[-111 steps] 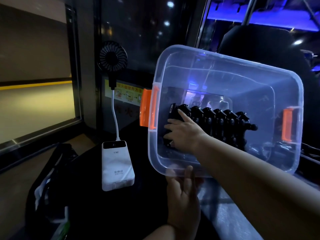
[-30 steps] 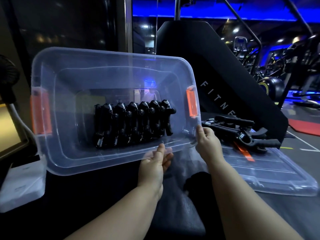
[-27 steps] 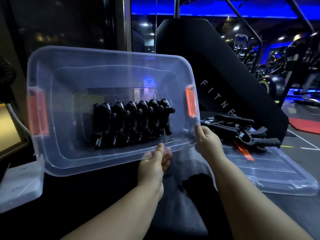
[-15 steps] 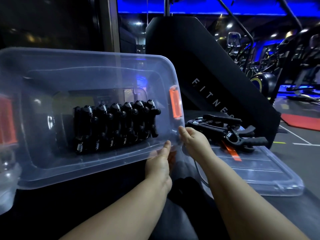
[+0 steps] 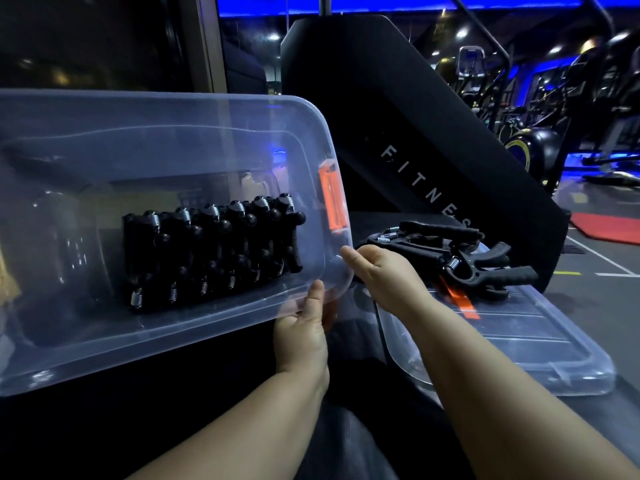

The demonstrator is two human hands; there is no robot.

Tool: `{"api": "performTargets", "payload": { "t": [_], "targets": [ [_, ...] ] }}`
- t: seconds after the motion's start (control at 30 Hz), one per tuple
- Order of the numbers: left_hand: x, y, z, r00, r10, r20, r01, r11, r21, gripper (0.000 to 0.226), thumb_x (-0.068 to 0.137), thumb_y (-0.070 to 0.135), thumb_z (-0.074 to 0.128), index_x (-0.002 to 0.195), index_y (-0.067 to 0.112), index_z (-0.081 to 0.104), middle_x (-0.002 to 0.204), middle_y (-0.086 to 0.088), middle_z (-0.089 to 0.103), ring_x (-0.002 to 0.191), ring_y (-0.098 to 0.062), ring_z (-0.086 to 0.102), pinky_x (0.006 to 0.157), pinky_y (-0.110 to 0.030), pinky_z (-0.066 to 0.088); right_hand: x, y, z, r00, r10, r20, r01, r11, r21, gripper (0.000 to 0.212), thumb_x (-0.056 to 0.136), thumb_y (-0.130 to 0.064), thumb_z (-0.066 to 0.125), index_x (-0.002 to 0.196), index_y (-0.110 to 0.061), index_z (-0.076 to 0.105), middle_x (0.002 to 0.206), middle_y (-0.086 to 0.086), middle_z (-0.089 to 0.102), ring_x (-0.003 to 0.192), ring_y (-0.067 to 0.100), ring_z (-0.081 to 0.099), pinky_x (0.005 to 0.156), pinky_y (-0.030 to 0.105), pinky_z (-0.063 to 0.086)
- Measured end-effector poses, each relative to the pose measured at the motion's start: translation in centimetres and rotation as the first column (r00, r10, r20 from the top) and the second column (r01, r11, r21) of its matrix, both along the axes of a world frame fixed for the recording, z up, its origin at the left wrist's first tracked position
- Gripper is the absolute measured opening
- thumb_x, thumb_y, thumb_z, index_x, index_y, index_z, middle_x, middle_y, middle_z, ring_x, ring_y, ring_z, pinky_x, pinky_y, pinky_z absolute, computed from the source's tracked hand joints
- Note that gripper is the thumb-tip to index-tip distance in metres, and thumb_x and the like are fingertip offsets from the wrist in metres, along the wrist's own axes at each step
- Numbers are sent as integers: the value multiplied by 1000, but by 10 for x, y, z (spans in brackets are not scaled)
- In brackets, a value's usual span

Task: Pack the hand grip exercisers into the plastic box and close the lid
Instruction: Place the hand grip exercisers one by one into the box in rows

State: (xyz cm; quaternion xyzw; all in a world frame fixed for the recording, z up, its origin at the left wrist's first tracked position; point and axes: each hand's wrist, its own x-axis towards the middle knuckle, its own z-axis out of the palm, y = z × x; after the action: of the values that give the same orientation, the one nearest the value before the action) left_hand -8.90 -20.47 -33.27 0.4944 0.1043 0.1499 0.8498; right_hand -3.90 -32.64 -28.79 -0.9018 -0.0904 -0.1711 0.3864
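Note:
The clear plastic box (image 5: 104, 133) with an orange latch (image 5: 333, 199) is tipped up toward me, its open side facing me. A row of several black hand grip exercisers (image 5: 211, 254) stands packed along its bottom. My left hand (image 5: 304, 330) grips the box's near rim from below. My right hand (image 5: 384, 268) hovers by the box's right corner, fingers loosely curled with nothing in them; whether it touches the rim I cannot tell. More black grip exercisers (image 5: 460, 258) lie in a pile on the clear lid (image 5: 536, 341), which lies flat to the right.
A black slanted machine panel lettered FITNESS (image 5: 415, 140) rises behind the lid. Gym machines and a red mat (image 5: 609, 226) fill the far right under blue light. A dark window frame (image 5: 207, 43) stands behind the box. Dark cloth lies under my arms.
The view has swung right, so the box now sits farther left in frame. Earlier my right hand was inside the box on the exercisers; it now is outside, at the right corner.

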Motion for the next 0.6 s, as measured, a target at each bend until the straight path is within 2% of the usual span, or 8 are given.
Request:
{"api": "performTargets", "payload": {
  "t": [0.07,0.17,0.23,0.3,0.37,0.5,0.6],
  "targets": [
    [1,0,-1,1000,-3,21,3,1000,3,22,83,33,67,88,12,62,91,-11,74,95,-26,69,87,-37,53,2,-8,3,997,-67,40,69,997,-33,53,92,-62,38,72,-17,57,66,-4,58,68,17,55,65,36,43],
    [1,0,-2,998,-29,53,29,1000,5,18,85,32,64,85,14,60,79,-3,75,76,-14,71,66,-22,52,8,-24,5,977,-160,139,175,979,-107,50,95,-57,35,71,-17,54,70,-4,58,76,22,55,62,36,38],
    [1,1,-2,998,-30,54,30,1000,-1,16,87,30,63,85,15,60,78,-2,75,73,-11,71,64,-22,51,14,-32,5,957,-211,197,247,953,-175,44,95,-54,37,76,-21,57,80,-2,58,91,26,53,69,35,35],
    [1,1,-2,998,-33,56,33,999,-2,15,88,29,63,84,15,60,77,-1,75,72,-11,71,64,-21,51,21,-37,4,936,-279,217,332,904,-271,42,96,-54,36,95,-22,64,99,3,60,108,28,48,85,40,35],
    [1,1,-2,997,-37,61,37,999,-9,15,89,28,62,82,15,60,76,0,75,71,-9,71,62,-19,51,29,-43,2,920,-329,215,388,844,-370,43,95,-55,34,106,-26,64,111,2,58,117,27,43,92,43,31],
    [0,1,-3,998,-34,52,35,999,-11,15,89,29,62,83,15,60,76,0,75,72,-9,71,61,-18,51,42,-52,-4,925,-347,155,376,778,-503,42,95,-55,31,115,-30,59,121,1,54,122,23,38,100,44,25],
    [-1,2,-3,998,-29,52,30,999,-12,16,88,30,62,83,15,59,76,0,75,71,-9,71,59,-16,51,50,-46,-6,924,-298,241,383,711,-590,40,94,-53,34,116,-33,61,120,-1,57,123,22,40,104,45,22]
  ]
}}
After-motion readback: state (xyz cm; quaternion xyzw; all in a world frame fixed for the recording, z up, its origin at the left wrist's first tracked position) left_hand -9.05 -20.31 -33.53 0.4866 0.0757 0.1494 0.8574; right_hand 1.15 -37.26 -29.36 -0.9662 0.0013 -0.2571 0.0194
